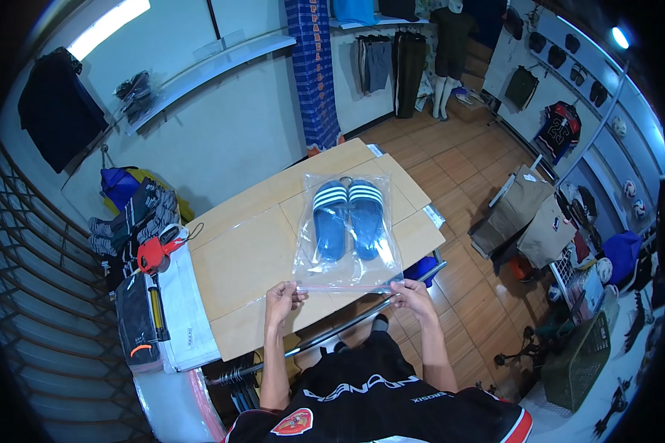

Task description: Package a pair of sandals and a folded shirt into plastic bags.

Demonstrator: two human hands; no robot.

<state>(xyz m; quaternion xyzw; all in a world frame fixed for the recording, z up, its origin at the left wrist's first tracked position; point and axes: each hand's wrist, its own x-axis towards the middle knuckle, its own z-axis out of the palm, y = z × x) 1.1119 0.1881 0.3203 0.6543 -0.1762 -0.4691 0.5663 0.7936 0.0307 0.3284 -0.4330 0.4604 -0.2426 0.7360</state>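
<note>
A pair of dark blue slide sandals (332,227) with white stripes lies side by side inside a clear plastic zip bag (321,272). The bag rests flat on a cardboard-covered table (244,249), its zip edge towards me. My left hand (282,299) pinches the left corner of that edge. At the right corner, my right hand (411,296) pinches the same edge, so the strip is stretched between them. Whether the zip is sealed cannot be made out.
On the table's left lie a red tape dispenser (154,255), a cutter knife (156,310) and a stack of plastic bags (185,310). A metal rail (321,335) runs along the near side. Hanging clothes (510,216) and a green plastic basket (579,360) stand to the right.
</note>
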